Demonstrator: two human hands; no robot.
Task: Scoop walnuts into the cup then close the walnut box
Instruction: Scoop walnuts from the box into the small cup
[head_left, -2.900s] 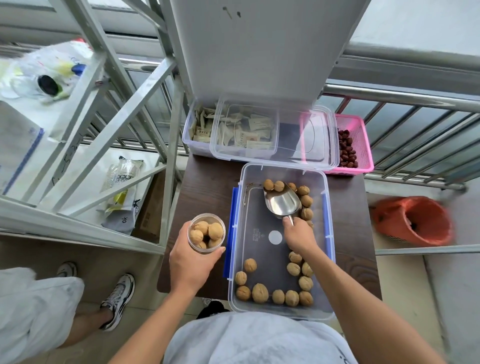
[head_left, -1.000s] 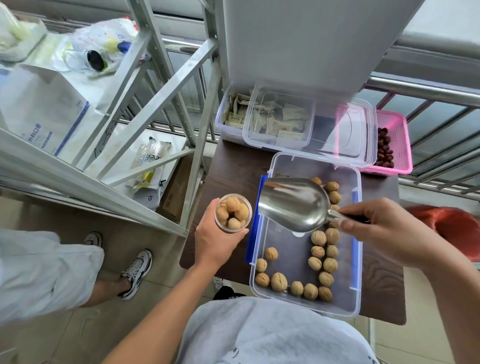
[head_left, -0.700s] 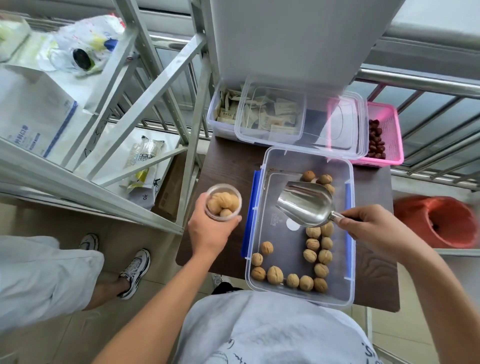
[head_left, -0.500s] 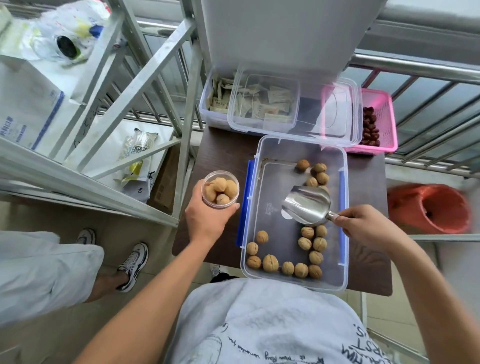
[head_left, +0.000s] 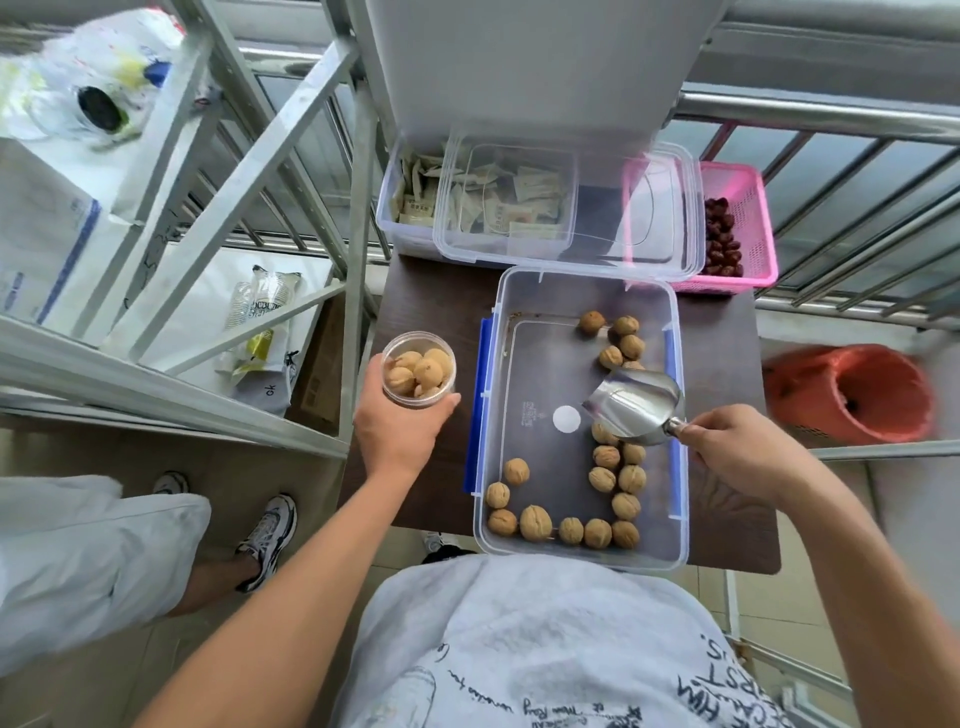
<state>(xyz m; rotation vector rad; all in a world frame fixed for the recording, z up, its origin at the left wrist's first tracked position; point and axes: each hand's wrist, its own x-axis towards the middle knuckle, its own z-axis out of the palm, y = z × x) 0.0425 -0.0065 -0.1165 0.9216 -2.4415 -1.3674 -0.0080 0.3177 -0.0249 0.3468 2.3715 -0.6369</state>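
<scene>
A clear walnut box (head_left: 576, 291) with blue side clips stands open on a small dark table (head_left: 431, 291). Several walnuts (head_left: 535, 522) lie along its near and right sides. My left hand (head_left: 400, 431) holds a clear cup (head_left: 418, 370) full of walnuts to the left of the box. My right hand (head_left: 737, 447) grips the handle of an empty metal scoop (head_left: 636, 405), held low over the box's right side. The box's clear lid (head_left: 566, 202) rests across the containers behind it.
Behind the box are a clear tub of sachets (head_left: 415, 202) and a pink basket of dark dates (head_left: 737, 228). A metal rack (head_left: 291, 171) stands to the left, a railing behind, an orange bin (head_left: 852, 395) to the right. Another person's legs (head_left: 130, 540) are at lower left.
The scoop tipped toward the cup, then swung back right and came down empty over the box. The cup now holds more walnuts and has stayed left of the box.
</scene>
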